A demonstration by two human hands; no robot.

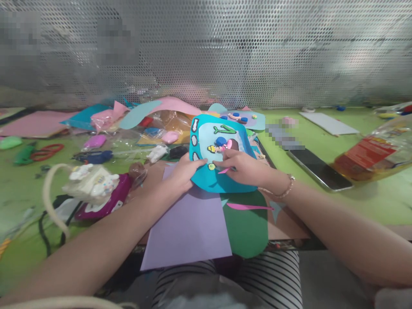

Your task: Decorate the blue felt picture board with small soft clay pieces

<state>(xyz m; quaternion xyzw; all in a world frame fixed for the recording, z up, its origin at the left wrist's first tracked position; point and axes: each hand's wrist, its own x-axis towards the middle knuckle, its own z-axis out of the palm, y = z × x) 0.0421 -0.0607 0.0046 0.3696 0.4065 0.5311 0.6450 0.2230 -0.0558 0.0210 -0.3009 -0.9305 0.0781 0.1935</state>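
Note:
My left hand (183, 172) grips the lower left edge of a teal foam craft board (206, 182) and tilts it up toward me. The board carries a light blue panel with clay shapes: white clouds, a green plane, a small figure with a blue cap (220, 143). My right hand (243, 166) rests on the board's front, fingers pinched around a thin pink tool (224, 171) just under the figure. A bracelet (287, 187) circles my right wrist.
Purple paper (189, 227) and green paper (249, 223) lie beneath the board. A phone (318, 168) and a plastic snack bag (376, 156) lie to the right. Red scissors (46, 151), clay bags (161, 128) and a plush pouch (96, 184) crowd the left. A perforated metal screen (225, 51) closes the back.

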